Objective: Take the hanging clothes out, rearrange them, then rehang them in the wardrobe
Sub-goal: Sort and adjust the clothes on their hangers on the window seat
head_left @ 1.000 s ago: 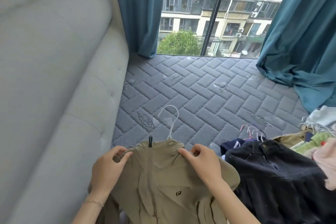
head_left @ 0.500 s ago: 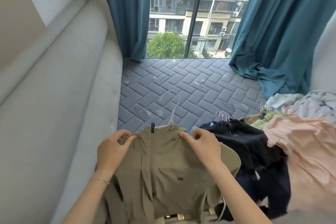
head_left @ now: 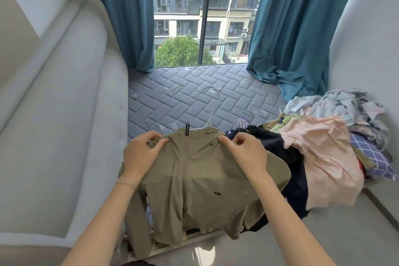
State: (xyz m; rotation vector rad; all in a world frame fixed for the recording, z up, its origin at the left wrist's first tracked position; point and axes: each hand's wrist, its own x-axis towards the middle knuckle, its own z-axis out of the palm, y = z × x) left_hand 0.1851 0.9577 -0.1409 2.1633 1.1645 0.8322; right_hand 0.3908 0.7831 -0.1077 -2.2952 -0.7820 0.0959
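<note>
An olive zip-up jacket (head_left: 200, 181) hangs in front of me on a white hanger (head_left: 210, 106), whose hook sticks up above the collar. My left hand (head_left: 141, 154) pinches the jacket's left shoulder. At the right shoulder, my right hand (head_left: 245, 153) pinches the fabric by the collar. The jacket's lower hem and sleeves dangle over the mattress edge. To its right lies a pile of clothes on hangers: a dark navy garment (head_left: 278, 147), a pink top (head_left: 323, 157) and light patterned pieces (head_left: 345, 103).
A grey quilted mattress (head_left: 194, 93) fills the window bay. A pale padded headboard (head_left: 64, 114) stands along the left. Teal curtains (head_left: 291, 28) hang on both sides of the window. A checked blue cloth (head_left: 371, 157) lies at the far right.
The view has pulled back and risen, so more of the jacket and the clothes pile shows. The jacket is lifted higher off the mattress; both hands keep their hold on its shoulders.
</note>
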